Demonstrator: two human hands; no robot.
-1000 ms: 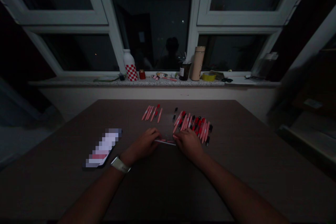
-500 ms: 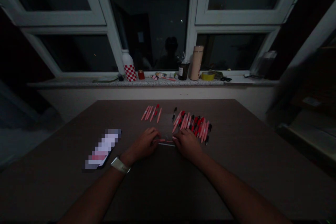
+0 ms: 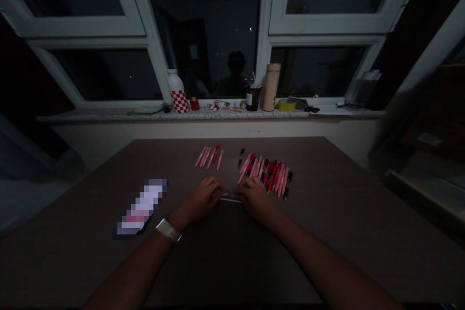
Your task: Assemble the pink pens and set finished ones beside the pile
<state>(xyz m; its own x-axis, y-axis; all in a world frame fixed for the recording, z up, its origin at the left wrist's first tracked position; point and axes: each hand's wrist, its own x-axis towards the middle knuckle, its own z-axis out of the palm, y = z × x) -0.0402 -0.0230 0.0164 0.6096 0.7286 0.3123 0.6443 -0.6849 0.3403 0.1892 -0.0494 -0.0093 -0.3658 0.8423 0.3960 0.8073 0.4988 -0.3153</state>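
My left hand point(image 3: 204, 198) is closed, its fingertips on a pink pen part point(image 3: 224, 194) that points to the right. Facing it, my right hand point(image 3: 257, 198) is closed on another short pink pen part point(image 3: 234, 196). A small gap separates the two pieces. Just below them a thin whitish stick point(image 3: 231, 200), like a pen refill, spans between the hands; which fingers touch it I cannot tell. Past my right hand lies a pile of pink, red and black pens point(image 3: 269, 170). Several pink pens point(image 3: 206, 157) and a red one lie in a loose row farther left.
A phone point(image 3: 143, 207) with a blurred screen lies on the brown table point(image 3: 232, 261) left of my hands. On the windowsill point(image 3: 145, 115) stand a checkered bottle point(image 3: 178, 94), a red jar point(image 3: 194, 103), a dark cup point(image 3: 253, 98), a beige flask point(image 3: 271, 88) and yellow tape point(image 3: 286, 105).
My hands have come slightly closer together, and less of the pink pieces shows between them. The pens on the table lie as before.
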